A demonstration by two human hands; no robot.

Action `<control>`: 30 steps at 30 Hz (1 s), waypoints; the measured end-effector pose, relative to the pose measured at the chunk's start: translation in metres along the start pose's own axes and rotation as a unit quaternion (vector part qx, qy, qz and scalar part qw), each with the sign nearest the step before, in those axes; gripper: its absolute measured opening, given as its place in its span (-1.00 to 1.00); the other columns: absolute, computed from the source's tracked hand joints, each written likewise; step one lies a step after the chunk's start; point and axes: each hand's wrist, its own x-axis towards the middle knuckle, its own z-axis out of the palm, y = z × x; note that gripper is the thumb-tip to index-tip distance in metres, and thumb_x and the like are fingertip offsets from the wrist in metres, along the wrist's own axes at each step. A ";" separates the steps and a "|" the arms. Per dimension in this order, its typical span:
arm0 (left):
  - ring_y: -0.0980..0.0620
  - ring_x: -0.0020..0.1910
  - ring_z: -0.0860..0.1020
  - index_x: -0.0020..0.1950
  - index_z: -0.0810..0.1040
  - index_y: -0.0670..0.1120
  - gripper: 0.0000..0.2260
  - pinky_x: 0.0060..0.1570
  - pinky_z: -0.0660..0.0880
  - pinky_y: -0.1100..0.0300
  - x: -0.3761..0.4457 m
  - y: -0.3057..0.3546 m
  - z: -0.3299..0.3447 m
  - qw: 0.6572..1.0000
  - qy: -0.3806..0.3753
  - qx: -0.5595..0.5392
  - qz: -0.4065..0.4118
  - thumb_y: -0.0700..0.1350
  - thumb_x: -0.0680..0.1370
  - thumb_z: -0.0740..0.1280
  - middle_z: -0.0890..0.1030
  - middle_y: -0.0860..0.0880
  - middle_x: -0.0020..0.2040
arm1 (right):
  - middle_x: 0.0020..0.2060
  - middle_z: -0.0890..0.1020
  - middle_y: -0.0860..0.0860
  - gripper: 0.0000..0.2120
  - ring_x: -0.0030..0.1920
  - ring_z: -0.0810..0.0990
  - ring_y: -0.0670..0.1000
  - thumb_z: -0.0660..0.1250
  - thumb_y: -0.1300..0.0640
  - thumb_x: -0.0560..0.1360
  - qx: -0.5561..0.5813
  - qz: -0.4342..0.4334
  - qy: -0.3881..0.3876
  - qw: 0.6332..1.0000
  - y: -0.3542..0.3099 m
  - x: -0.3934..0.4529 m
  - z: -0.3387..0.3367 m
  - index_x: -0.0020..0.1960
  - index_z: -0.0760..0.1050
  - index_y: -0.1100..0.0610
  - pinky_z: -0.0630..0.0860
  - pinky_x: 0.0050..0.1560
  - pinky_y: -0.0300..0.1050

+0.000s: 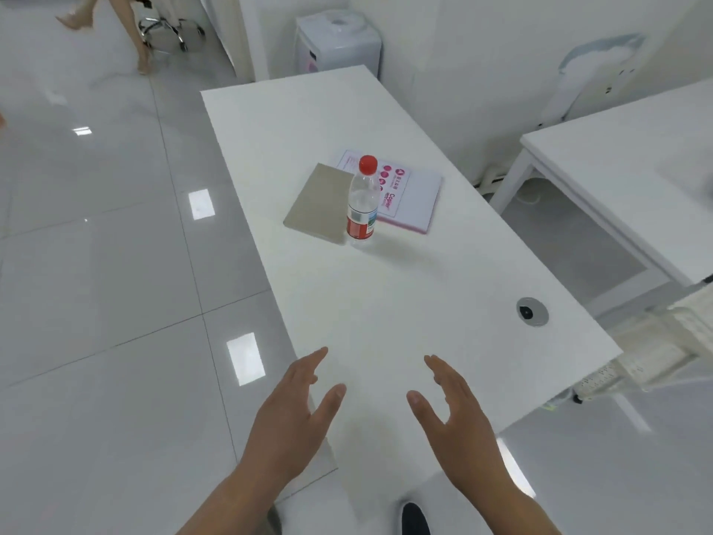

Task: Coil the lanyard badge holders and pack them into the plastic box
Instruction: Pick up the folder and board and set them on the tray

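No lanyard badge holder and no plastic box shows in the head view. My left hand (293, 415) hovers over the near left corner of the white table (405, 303), fingers spread, palm turned inward, holding nothing. My right hand (455, 411) is held beside it over the near edge, also open and empty, palm facing the left hand. A bare patch of table lies between the two hands.
Mid-table stand a water bottle (362, 200) with a red cap, a grey board (318, 204) and a pack of copier paper (409, 195). A cable grommet (531, 310) sits at the right edge. A second white table (632, 167) is to the right. A person's legs (127, 28) are far left.
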 end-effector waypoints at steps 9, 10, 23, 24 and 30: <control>0.31 0.03 0.53 0.35 0.37 0.30 -0.68 0.09 0.53 0.21 0.087 -0.042 -0.097 0.989 -0.134 -0.013 0.067 0.20 0.59 0.21 0.51 0.38 0.13 | 0.24 0.46 -0.42 -0.64 0.19 0.47 -0.35 0.29 -0.13 0.56 0.139 0.131 0.104 0.976 -0.091 0.015 0.084 0.33 0.35 -0.30 0.45 0.20 -0.22; 0.30 0.01 0.54 0.33 0.38 0.31 -0.70 0.08 0.54 0.20 0.093 -0.045 -0.104 0.988 -0.140 -0.013 0.068 0.20 0.59 0.22 0.52 0.38 0.12 | 0.23 0.47 -0.43 -0.65 0.18 0.47 -0.36 0.29 -0.13 0.56 0.142 0.137 0.107 0.974 -0.098 0.015 0.089 0.32 0.36 -0.31 0.45 0.17 -0.24; 0.29 -0.03 0.54 0.31 0.39 0.30 -0.72 0.04 0.52 0.26 0.191 -0.026 -0.123 0.972 -0.209 0.043 0.101 0.19 0.60 0.19 0.53 0.37 0.08 | 0.19 0.48 -0.44 -0.69 0.15 0.48 -0.36 0.30 -0.11 0.55 0.188 0.183 0.145 0.954 -0.123 0.069 0.107 0.26 0.37 -0.34 0.47 0.17 -0.23; 0.29 -0.03 0.55 0.31 0.39 0.31 -0.72 0.03 0.52 0.26 0.197 -0.021 -0.124 0.971 -0.212 0.050 0.102 0.19 0.60 0.19 0.53 0.37 0.08 | 0.19 0.49 -0.44 -0.70 0.15 0.48 -0.37 0.30 -0.11 0.55 0.191 0.186 0.147 0.953 -0.123 0.073 0.106 0.25 0.37 -0.34 0.47 0.17 -0.23; 0.27 -0.03 0.56 0.29 0.41 0.30 -0.74 -0.02 0.53 0.26 0.243 0.003 -0.131 0.966 -0.224 0.068 0.111 0.17 0.59 0.22 0.55 0.35 0.07 | 0.17 0.49 -0.44 -0.70 0.13 0.49 -0.35 0.30 -0.12 0.54 0.216 0.202 0.170 0.940 -0.125 0.100 0.095 0.23 0.36 -0.36 0.48 0.15 -0.22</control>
